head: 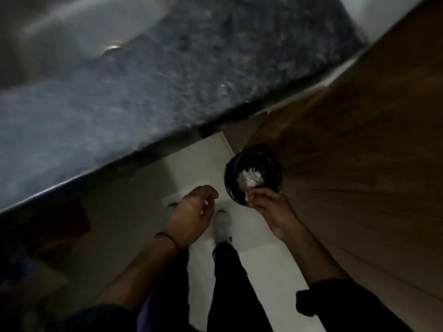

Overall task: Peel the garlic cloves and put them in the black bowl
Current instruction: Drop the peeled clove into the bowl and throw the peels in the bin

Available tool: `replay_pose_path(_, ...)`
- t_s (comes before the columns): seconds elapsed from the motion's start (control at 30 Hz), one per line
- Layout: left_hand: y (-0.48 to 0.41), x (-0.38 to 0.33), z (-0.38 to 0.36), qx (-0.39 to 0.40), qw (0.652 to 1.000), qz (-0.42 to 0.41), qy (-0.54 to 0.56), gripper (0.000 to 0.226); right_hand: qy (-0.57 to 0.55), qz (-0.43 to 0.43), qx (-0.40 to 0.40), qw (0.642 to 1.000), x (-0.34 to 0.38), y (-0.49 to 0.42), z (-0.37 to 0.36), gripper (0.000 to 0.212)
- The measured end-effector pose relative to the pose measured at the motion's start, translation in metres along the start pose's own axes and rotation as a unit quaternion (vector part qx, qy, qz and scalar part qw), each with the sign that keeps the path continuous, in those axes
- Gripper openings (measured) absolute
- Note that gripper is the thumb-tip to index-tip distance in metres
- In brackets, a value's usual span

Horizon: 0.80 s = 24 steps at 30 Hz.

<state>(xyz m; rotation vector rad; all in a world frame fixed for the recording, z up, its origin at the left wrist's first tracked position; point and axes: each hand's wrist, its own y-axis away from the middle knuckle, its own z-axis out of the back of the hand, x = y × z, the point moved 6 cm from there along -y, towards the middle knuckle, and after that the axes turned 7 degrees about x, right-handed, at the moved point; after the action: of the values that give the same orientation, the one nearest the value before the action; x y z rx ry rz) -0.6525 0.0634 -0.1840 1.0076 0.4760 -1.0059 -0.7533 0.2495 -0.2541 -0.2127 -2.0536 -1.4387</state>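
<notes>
The frame is dark and blurred. A black bowl (254, 164) with a pale clump of white flaky bits (249, 180) inside shows at centre right, above the floor. My right hand (271, 212) grips the bowl's near rim with curled fingers, and a small white bit sits at the fingertips. My left hand (194, 212) hangs to the left of the bowl, apart from it, with loosely curled fingers. A faint pale streak lies by those fingers; I cannot tell what it is. No whole garlic cloves can be made out.
A dark speckled stone counter (167, 80) runs across the upper left, its edge just beyond my hands. A steel sink (72, 27) is at top left. A wooden cabinet front (359, 140) stands at right. Below are white floor tiles (196, 164), my legs and a pale shoe (223, 226).
</notes>
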Motion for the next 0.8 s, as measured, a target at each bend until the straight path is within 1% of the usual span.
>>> replay_pose_path(0.1, -0.046, 0.027, -0.042, 0.065, 0.998, -0.012, -0.026, 0.022, 0.037, -0.001, -0.071, 0.997, -0.028, -0.042, 0.048, 0.02)
replay_pose_path(0.27, -0.137, 0.094, -0.122, 0.146, 0.982, -0.047, -0.114, 0.022, 0.044, 0.007, -0.104, 0.994, -0.089, -0.142, 0.108, 0.022)
replay_pose_path(0.37, -0.192, 0.136, -0.161, 0.157, 0.975, -0.055, -0.15, 0.02, 0.02, 0.016, -0.113, 0.993, -0.123, -0.206, 0.128, 0.019)
replay_pose_path(0.43, -0.223, 0.157, -0.18, 0.152, 0.975, -0.041, -0.156, 0.017, 0.061, 0.023, -0.133, 0.989, -0.142, -0.248, 0.135, 0.025)
replay_pose_path(0.47, -0.235, 0.167, -0.188, 0.15, 0.976, -0.03, -0.157, 0.016, 0.112, 0.031, -0.149, 0.982, -0.15, -0.267, 0.138, 0.026)
replay_pose_path(0.5, -0.246, 0.176, -0.195, 0.145, 0.977, -0.019, -0.155, 0.02, 0.179, 0.04, -0.167, 0.969, -0.156, -0.281, 0.141, 0.027)
replay_pose_path(0.57, -0.261, 0.187, -0.206, 0.129, 0.978, -0.013, -0.163, 0.037, 0.282, 0.057, -0.194, 0.938, -0.166, -0.3, 0.142, 0.026)
replay_pose_path(0.67, -0.276, 0.2, -0.217, 0.112, 0.974, -0.024, -0.194, 0.044, 0.368, 0.09, -0.226, 0.897, -0.176, -0.317, 0.141, 0.019)
replay_pose_path(0.77, -0.285, 0.206, -0.222, 0.1, 0.973, -0.038, -0.203, 0.043, 0.42, 0.098, -0.24, 0.87, -0.179, -0.323, 0.136, 0.034)
replay_pose_path(0.8, -0.287, 0.206, -0.222, 0.097, 0.973, -0.045, -0.203, 0.042, 0.455, 0.095, -0.233, 0.854, -0.18, -0.323, 0.133, 0.033)
